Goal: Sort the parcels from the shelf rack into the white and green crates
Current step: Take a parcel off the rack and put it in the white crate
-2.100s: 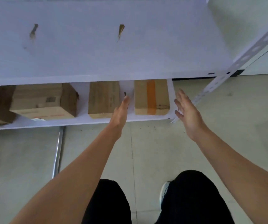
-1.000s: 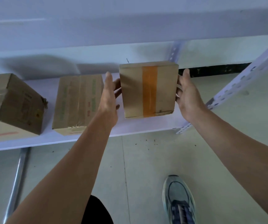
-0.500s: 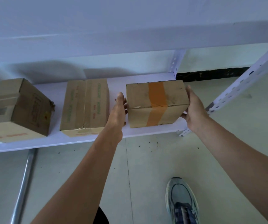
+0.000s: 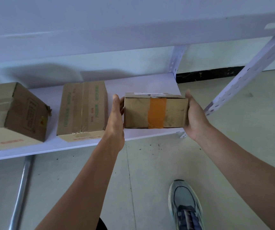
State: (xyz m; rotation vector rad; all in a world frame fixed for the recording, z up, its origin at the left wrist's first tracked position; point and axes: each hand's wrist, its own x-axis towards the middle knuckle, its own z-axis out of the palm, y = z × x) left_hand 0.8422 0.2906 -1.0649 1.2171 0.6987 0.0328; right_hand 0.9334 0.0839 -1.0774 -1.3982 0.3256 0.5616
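Nearest, at 5 o'clock, a grey shoe (image 4: 185,206) on the pale floor (image 4: 150,180). Farther up, left hand (image 4: 116,120) and right hand (image 4: 195,116) pressed flat against opposite ends of a small box (image 4: 136,112) with an orange tape stripe, fingers clamped on it, over the front edge of the white shelf (image 4: 141,83). Beyond, at 9 o'clock, a flat carton (image 4: 82,110) and a bigger tilted carton (image 4: 12,112) on the same shelf.
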